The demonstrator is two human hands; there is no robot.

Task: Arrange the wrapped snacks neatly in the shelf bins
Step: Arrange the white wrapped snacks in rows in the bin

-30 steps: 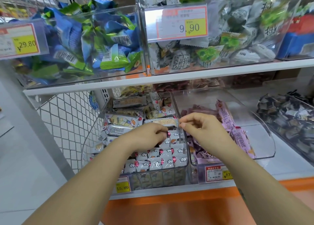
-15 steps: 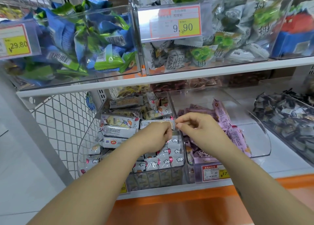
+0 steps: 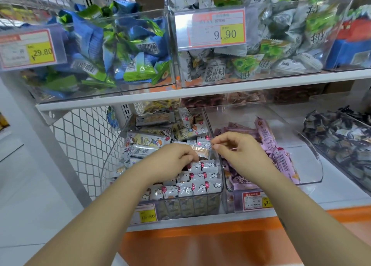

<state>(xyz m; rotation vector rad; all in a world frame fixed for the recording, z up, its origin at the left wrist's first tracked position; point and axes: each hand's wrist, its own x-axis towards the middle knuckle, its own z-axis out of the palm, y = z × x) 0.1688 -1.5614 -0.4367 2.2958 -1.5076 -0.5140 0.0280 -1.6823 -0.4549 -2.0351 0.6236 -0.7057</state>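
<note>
A clear bin on the lower shelf holds white wrapped snacks, in neat upright rows at its front and loose at the back. Both my hands hold one wrapped snack bar flat above those rows. My left hand grips its left end with curled fingers. My right hand pinches its right end between thumb and forefinger. To the right stands a second clear bin with pink wrapped snacks.
The white shelf board above carries bins of blue and green packets and grey packets. A bin of dark sweets sits at the far right. White wire mesh closes the left side.
Both hands, still holding the snack bar, stay above the bin; the bar has tilted slightly. The camera view has shifted a little.
</note>
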